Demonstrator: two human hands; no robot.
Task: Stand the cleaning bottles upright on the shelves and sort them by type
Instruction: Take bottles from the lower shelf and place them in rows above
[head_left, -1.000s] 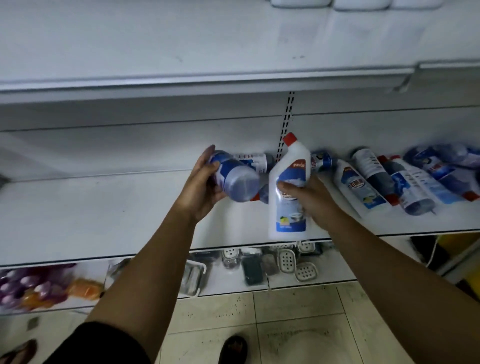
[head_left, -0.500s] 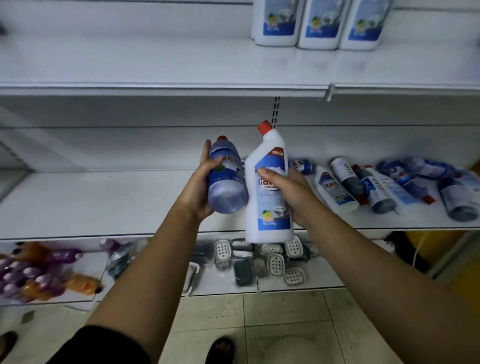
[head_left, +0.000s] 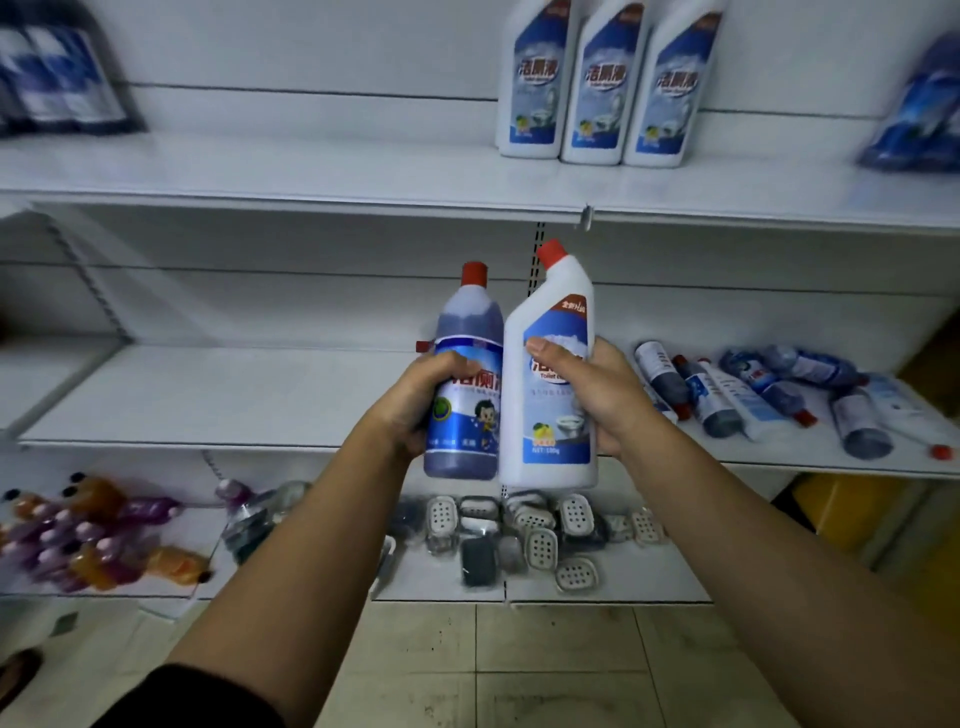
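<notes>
Before the middle shelf (head_left: 234, 395), two bottles held upright, side by side.
The left hand (head_left: 415, 405) curls round the blue bottle (head_left: 465, 421); the right hand (head_left: 597, 395) grips the white bottle (head_left: 553, 426), thumb across its label. The bottles touch, red caps up. On the shelf's right end lie toppled bottles (head_left: 753, 400); three white ones (head_left: 592, 88) stand on the top shelf (head_left: 311, 176).

The white bottle (head_left: 543, 415) reads "Toilet"; the shelved bottles (head_left: 597, 88) read "洁厕液".
</notes>
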